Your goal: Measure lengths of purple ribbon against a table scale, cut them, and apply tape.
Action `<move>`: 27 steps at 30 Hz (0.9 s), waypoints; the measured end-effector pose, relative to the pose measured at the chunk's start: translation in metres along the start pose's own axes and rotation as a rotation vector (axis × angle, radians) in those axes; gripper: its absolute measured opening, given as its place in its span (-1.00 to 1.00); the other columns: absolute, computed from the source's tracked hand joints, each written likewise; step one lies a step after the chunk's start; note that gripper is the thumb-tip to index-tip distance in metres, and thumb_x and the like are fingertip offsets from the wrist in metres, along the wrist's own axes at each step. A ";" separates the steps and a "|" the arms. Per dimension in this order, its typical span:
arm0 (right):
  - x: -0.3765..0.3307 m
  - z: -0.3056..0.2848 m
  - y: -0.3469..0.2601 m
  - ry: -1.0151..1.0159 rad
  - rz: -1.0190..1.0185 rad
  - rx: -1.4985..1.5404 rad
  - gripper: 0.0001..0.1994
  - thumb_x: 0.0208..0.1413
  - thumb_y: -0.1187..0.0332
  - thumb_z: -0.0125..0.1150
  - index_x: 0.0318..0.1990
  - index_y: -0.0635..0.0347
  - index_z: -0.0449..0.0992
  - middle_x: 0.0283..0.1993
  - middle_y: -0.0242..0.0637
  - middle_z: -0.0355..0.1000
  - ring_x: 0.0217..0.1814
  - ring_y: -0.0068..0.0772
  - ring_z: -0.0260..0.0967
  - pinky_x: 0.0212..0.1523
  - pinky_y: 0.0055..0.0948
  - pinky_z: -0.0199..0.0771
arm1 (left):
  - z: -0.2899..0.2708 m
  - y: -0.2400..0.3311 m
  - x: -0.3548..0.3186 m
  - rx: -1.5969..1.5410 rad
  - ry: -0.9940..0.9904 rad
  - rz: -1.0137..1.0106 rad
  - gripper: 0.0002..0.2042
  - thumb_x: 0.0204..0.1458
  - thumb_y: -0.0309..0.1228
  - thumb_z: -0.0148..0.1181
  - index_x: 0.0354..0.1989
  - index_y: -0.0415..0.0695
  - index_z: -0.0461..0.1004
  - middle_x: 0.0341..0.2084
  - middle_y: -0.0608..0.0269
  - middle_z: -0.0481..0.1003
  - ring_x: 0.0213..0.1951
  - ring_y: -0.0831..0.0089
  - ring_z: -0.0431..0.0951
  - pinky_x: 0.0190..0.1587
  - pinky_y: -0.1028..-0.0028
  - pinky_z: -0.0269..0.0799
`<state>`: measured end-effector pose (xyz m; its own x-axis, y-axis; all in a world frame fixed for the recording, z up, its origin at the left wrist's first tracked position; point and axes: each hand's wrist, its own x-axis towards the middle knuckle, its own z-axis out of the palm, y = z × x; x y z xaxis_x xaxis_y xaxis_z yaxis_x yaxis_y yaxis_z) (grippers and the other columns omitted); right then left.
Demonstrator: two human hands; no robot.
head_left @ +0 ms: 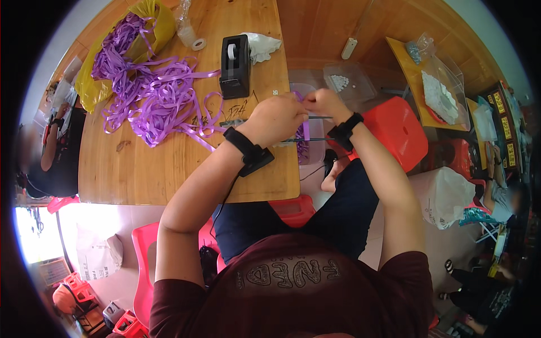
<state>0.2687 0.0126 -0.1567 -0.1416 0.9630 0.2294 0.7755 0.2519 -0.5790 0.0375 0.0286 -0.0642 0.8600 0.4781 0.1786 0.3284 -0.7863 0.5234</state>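
**Ribbon strip (306,130) across slim rods (320,139)**

From a crinkled yellow bag (87,87), glossy tangled ribbon (155,115) trails over the wooden table (135,177). The left hand (280,116) curls, its hold hidden. Beside it, the strip's long axis runs toward the wearer; the right hand's (326,105) fingertips pinch closed on it.

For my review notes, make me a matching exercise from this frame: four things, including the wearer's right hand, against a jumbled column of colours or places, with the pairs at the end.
Things:
1. tape dispenser
2. ribbon pile
3. plastic stool
4. right hand

Colours or places:
A. red, off to the right of the table
B. close beside the left hand, fingers bent
C. purple, lying in loose loops
D. black, standing on the wooden tabletop

Pairs: 1-D, 2-C, 3-A, 4-B
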 end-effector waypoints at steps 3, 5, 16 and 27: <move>-0.028 0.015 -0.001 -0.210 0.121 -0.037 -0.69 0.15 0.14 0.24 -0.28 0.25 0.63 -0.48 -0.08 0.50 -0.47 -0.10 0.43 -0.40 -0.28 0.40 | -0.001 -0.005 0.000 -0.035 -0.028 -0.060 -0.77 0.12 -0.26 0.16 -0.23 -0.12 0.65 -0.27 0.10 0.55 -0.09 0.13 0.53 -0.01 0.26 0.44; -0.047 0.019 -0.019 -0.168 0.630 0.330 -0.73 0.19 0.20 0.21 -0.22 0.24 0.64 -0.46 -0.27 0.52 -0.45 -0.41 0.42 -0.40 -0.40 0.39 | -0.004 -0.007 -0.001 -0.036 -0.036 -0.070 -0.77 0.11 -0.26 0.18 -0.23 -0.12 0.66 -0.27 0.11 0.55 -0.10 0.14 0.54 -0.02 0.27 0.45; -0.091 0.063 -0.061 0.120 0.420 0.942 -0.75 0.07 0.38 0.39 -0.10 0.24 0.61 -0.26 -0.47 0.50 -0.37 -0.63 0.36 -0.35 -0.59 0.34 | -0.006 -0.009 0.007 -0.158 -0.109 -0.190 -0.76 0.06 -0.27 0.28 -0.23 -0.19 0.66 -0.25 0.11 0.58 -0.12 0.22 0.56 -0.02 0.36 0.46; -0.175 0.049 -0.128 0.045 0.217 0.399 -0.75 0.05 0.28 0.44 -0.44 0.32 0.59 -0.55 -0.26 0.37 -0.48 -0.43 0.34 -0.43 -0.41 0.28 | -0.007 -0.011 0.005 -0.134 -0.132 -0.160 -0.75 0.09 -0.27 0.25 -0.24 -0.21 0.65 -0.25 0.10 0.58 -0.13 0.19 0.56 -0.04 0.33 0.46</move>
<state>0.1642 -0.1831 -0.1614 0.0317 0.9947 0.0982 0.4849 0.0706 -0.8717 0.0356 0.0423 -0.0634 0.8476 0.5302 -0.0216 0.4174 -0.6411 0.6441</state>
